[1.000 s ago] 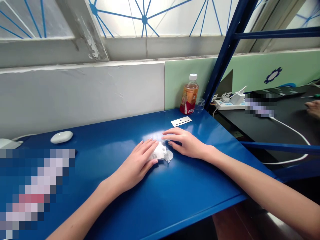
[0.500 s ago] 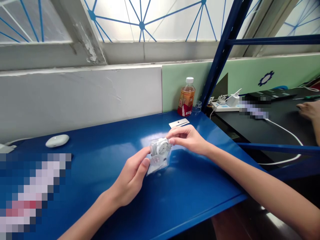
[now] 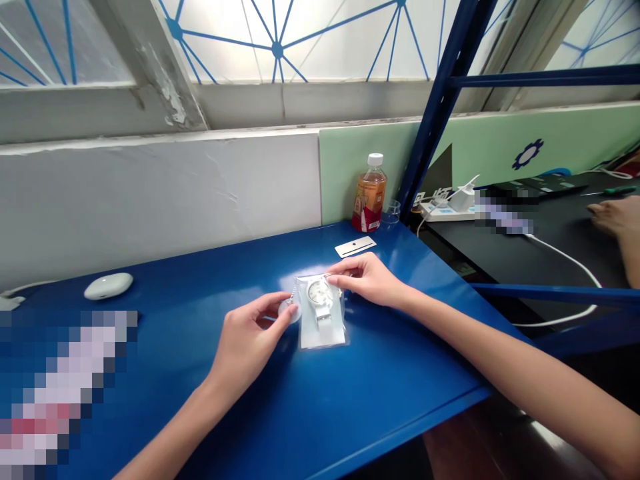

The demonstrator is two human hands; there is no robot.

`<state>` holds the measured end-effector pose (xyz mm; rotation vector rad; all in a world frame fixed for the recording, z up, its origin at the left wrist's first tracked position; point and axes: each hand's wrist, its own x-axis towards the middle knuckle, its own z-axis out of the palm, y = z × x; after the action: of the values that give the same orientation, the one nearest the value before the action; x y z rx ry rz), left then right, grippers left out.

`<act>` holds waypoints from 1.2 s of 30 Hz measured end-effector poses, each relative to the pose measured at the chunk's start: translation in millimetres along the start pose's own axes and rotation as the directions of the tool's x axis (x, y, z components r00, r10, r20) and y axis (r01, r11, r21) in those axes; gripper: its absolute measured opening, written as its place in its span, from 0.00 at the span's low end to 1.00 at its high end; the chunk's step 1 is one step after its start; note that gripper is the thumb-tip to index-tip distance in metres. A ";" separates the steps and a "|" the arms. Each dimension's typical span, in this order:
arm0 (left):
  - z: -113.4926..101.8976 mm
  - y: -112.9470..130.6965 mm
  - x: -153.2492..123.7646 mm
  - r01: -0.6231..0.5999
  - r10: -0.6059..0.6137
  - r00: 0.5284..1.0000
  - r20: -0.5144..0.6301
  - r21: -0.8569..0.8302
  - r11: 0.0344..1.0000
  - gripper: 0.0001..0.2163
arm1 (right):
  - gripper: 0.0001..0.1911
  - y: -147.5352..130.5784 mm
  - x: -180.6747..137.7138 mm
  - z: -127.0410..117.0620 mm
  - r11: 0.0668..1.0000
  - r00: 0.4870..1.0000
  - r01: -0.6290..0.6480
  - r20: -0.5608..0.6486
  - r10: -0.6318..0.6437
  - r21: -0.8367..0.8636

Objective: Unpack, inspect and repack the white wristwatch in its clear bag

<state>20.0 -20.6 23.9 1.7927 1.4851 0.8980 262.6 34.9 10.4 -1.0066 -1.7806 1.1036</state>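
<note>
A clear plastic bag (image 3: 323,327) with a white watch (image 3: 319,293) inside lies face up on the blue table (image 3: 350,393). My left hand (image 3: 250,343) pinches the bag's upper left corner, by a small round tag. My right hand (image 3: 367,280) pinches the bag's upper right corner. Both hands rest low over the table's middle.
A white card (image 3: 355,246) lies behind the bag. A bottle of amber drink (image 3: 369,195) and a small clear cup (image 3: 391,212) stand at the back by a blue rack post (image 3: 440,100). A white oval device (image 3: 108,285) sits left. Another person's hand (image 3: 617,217) rests on the black desk at right.
The hands lifted the bag off the table, turned it over, and laid it flat with the watch face up, now pinching its top corners.
</note>
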 end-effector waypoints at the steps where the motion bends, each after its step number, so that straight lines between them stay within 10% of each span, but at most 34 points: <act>1: -1.5 0.0 0.6 -0.005 0.006 1.000 -0.030 0.030 1.000 0.19 | 0.12 0.5 0.4 -0.7 0.999 1.000 0.008 -0.010 -0.009 -0.047; 17: -5.7 -22.4 8.9 -0.240 0.227 0.971 0.079 0.404 0.883 0.13 | 0.12 16.7 -4.3 2.9 0.786 0.968 0.233 0.060 -0.244 -0.573; 26: -3.9 -27.9 12.8 -0.228 0.225 0.972 0.061 0.456 0.860 0.17 | 0.26 -0.3 -5.0 -11.2 0.720 0.899 0.436 0.292 -0.326 -0.540; 36: -0.5 -20.1 3.1 -0.382 0.232 0.896 0.380 0.391 0.837 0.46 | 0.41 1.7 -12.9 -0.2 0.734 0.880 0.449 0.395 -0.264 -0.509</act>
<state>8.9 -14.3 8.0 2.4497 1.2792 0.3746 267.9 23.7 6.1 -0.7912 -2.5347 0.4585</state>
